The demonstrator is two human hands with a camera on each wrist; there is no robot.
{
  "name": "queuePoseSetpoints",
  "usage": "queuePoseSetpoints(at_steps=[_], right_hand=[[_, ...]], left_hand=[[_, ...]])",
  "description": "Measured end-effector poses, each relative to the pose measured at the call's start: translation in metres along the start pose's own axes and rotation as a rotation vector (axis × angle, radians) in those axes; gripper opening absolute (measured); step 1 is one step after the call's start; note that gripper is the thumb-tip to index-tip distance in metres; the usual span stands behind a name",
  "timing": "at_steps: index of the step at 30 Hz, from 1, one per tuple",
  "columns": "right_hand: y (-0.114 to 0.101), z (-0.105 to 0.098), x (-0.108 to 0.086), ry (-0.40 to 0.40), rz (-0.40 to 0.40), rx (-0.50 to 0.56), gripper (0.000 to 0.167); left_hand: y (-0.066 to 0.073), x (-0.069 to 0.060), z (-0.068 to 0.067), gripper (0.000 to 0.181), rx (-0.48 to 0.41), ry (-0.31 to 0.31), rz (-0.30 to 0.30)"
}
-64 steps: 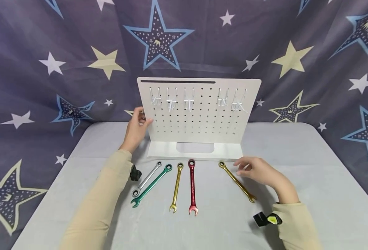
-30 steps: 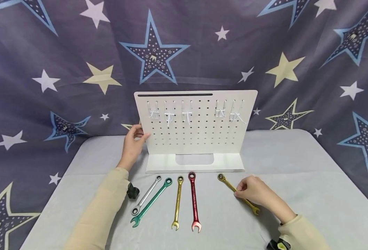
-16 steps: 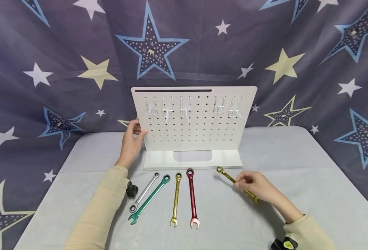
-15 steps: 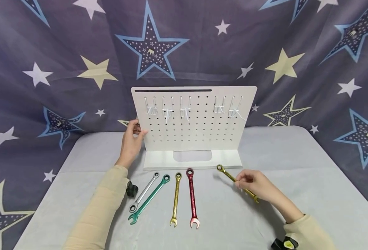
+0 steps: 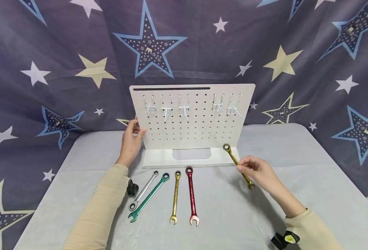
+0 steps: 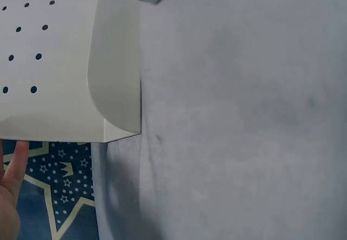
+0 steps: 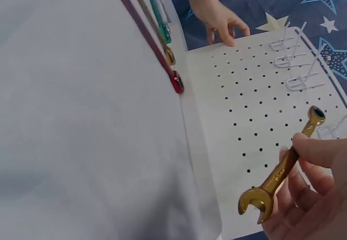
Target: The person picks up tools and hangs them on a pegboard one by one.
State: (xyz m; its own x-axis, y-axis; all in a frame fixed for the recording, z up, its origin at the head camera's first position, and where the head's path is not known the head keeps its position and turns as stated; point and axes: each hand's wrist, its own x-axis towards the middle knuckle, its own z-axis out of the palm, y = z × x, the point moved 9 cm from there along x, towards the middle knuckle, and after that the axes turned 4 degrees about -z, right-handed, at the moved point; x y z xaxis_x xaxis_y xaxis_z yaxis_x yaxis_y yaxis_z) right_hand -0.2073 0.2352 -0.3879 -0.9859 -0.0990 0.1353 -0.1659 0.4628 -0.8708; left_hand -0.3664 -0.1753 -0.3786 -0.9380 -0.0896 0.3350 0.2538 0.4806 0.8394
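Note:
My right hand (image 5: 260,173) pinches a gold ratchet wrench (image 5: 234,158) by its shaft, raised above the table in front of the board's right side. Its ring end points up and away, its open end down toward me; the right wrist view shows that gold wrench (image 7: 279,172) between thumb and fingers. A white pegboard (image 5: 190,130) stands upright on its base, with several white wire hooks (image 5: 184,107) near the top. At its left edge my left hand (image 5: 131,144) holds on, thumb in front and fingers partly hidden behind.
In front of the board lie a silver wrench (image 5: 144,191), a green wrench (image 5: 149,197), a second gold wrench (image 5: 175,198) and a red wrench (image 5: 192,196). The silver and green ones lie close together. A star-patterned cloth (image 5: 199,52) hangs behind the table.
My right hand has taken hold of the right-hand gold wrench, lifted it off the table and moved it toward the board. My left hand stays at the board's edge. The head view has shifted slightly.

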Motion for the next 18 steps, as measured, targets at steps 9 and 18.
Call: queuePoseSetpoints(at_steps=[9, 18], right_hand=[[-0.02, -0.018, 0.008, 0.137, -0.069, 0.097, 0.018], [-0.041, -0.041, 0.016, 0.203, -0.119, 0.186, 0.01]], left_hand=[[-0.002, 0.0, 0.0, 0.031, 0.013, 0.049, 0.005], [-0.001, 0.0, 0.001, 0.031, 0.034, 0.044, 0.01]])
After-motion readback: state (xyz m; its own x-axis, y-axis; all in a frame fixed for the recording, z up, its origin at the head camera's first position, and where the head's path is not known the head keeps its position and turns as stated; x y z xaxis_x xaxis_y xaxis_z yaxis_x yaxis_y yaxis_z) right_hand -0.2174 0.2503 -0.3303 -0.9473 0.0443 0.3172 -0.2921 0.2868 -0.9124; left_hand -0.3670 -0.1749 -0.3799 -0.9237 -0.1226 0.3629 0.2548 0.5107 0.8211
